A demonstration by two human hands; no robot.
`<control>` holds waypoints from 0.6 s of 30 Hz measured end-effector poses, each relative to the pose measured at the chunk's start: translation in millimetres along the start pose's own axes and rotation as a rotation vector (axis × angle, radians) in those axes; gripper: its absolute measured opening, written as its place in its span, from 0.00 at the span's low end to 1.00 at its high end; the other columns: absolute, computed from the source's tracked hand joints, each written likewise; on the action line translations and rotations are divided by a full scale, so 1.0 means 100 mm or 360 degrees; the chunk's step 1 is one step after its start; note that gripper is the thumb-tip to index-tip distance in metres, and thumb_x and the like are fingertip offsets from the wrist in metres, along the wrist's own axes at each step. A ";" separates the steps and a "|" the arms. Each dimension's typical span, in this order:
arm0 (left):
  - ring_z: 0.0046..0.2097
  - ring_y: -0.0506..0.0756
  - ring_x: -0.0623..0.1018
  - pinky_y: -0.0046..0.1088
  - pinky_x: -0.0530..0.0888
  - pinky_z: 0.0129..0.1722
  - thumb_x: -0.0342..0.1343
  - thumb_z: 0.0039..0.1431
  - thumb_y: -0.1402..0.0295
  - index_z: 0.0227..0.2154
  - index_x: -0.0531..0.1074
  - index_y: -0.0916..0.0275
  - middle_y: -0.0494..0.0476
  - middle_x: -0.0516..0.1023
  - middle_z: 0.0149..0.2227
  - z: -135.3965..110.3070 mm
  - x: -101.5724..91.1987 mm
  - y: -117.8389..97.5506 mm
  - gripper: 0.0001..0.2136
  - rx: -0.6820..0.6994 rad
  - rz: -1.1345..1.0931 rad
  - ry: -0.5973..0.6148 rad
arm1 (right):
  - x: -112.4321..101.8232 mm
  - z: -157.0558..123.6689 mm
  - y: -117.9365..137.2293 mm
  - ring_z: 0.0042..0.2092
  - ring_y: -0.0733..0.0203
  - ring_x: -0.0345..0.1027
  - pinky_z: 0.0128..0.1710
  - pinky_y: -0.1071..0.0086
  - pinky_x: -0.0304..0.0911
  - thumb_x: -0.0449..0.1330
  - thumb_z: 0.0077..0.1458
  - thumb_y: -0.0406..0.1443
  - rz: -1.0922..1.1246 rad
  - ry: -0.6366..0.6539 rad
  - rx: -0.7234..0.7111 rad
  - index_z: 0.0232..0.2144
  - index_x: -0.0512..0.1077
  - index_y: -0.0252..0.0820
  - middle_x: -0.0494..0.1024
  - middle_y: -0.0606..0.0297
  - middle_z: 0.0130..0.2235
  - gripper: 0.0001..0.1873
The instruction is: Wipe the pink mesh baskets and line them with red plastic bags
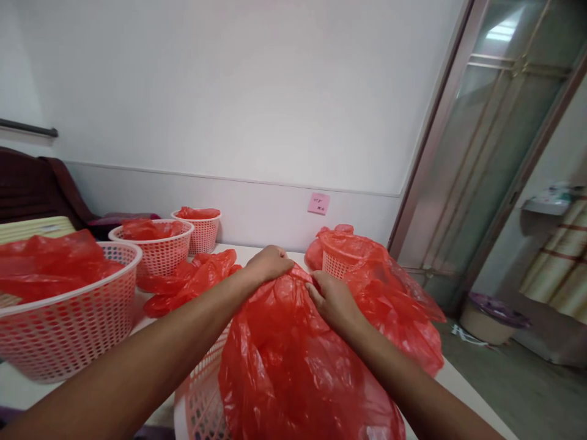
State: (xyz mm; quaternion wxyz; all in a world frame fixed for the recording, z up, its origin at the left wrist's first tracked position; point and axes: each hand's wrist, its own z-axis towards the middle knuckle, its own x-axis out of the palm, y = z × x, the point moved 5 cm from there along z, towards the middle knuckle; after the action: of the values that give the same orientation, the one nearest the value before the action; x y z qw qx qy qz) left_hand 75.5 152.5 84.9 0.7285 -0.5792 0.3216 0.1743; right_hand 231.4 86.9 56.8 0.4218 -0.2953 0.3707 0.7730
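Observation:
A large red plastic bag [293,354] spreads out in front of me, with its gathered upper edge between my two hands. My left hand [269,263] is closed on that edge from the left. From the right, my right hand [331,297] pinches the same edge a short way off. Under the bag, partly covered by it, a pink mesh basket [202,391] shows on the left side. The bag hides most of this basket.
On the left of the white table [472,391] stand several pink baskets with red bags inside, the nearest basket [92,318] largest. Loose red bags [197,281] lie beside them. Another bag-covered basket [351,256] stands back right. A pink note [318,203] is on the wall.

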 end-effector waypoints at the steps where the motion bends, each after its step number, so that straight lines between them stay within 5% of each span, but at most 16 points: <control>1: 0.24 0.47 0.69 0.26 0.68 0.26 0.57 0.59 0.62 0.25 0.70 0.65 0.45 0.68 0.22 -0.02 0.00 -0.01 0.12 0.0009 -0.0008 0.0018 | 0.04 -0.02 -0.01 0.33 0.59 0.63 0.33 0.68 0.51 0.51 0.58 0.36 -0.0011 0.0001 -0.0004 0.27 0.63 0.41 0.70 0.62 0.30 0.08; 8: 0.25 0.49 0.74 0.27 0.71 0.26 0.57 0.57 0.65 0.29 0.72 0.65 0.47 0.74 0.24 -0.12 -0.14 -0.10 0.08 0.0082 -0.0203 0.0192 | 0.10 -0.05 -0.06 0.34 0.59 0.62 0.35 0.68 0.53 0.48 0.59 0.37 -0.0021 -0.0034 -0.0029 0.28 0.60 0.43 0.69 0.62 0.31 0.08; 14: 0.35 0.53 0.76 0.26 0.69 0.32 0.44 0.58 0.63 0.31 0.67 0.62 0.56 0.76 0.33 -0.40 -0.54 -0.07 0.10 0.0196 -0.0136 -0.0330 | 0.10 -0.06 -0.20 0.33 0.58 0.63 0.34 0.67 0.54 0.46 0.58 0.38 -0.0008 -0.0073 0.0019 0.26 0.59 0.44 0.69 0.61 0.30 0.09; 18: 0.33 0.56 0.74 0.31 0.65 0.32 0.46 0.57 0.59 0.26 0.68 0.60 0.56 0.75 0.29 -0.80 -0.53 -0.05 0.12 0.0290 0.0286 -0.0309 | 0.13 -0.06 -0.24 0.33 0.57 0.63 0.35 0.67 0.54 0.46 0.58 0.38 -0.0006 -0.0096 0.0076 0.27 0.60 0.44 0.70 0.61 0.30 0.09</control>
State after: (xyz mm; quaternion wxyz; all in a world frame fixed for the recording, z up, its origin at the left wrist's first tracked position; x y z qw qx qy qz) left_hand 18.1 81.4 114.5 0.7872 -0.4601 0.3147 0.2639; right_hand 247.3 97.0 35.7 0.4411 -0.2625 0.3757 0.7716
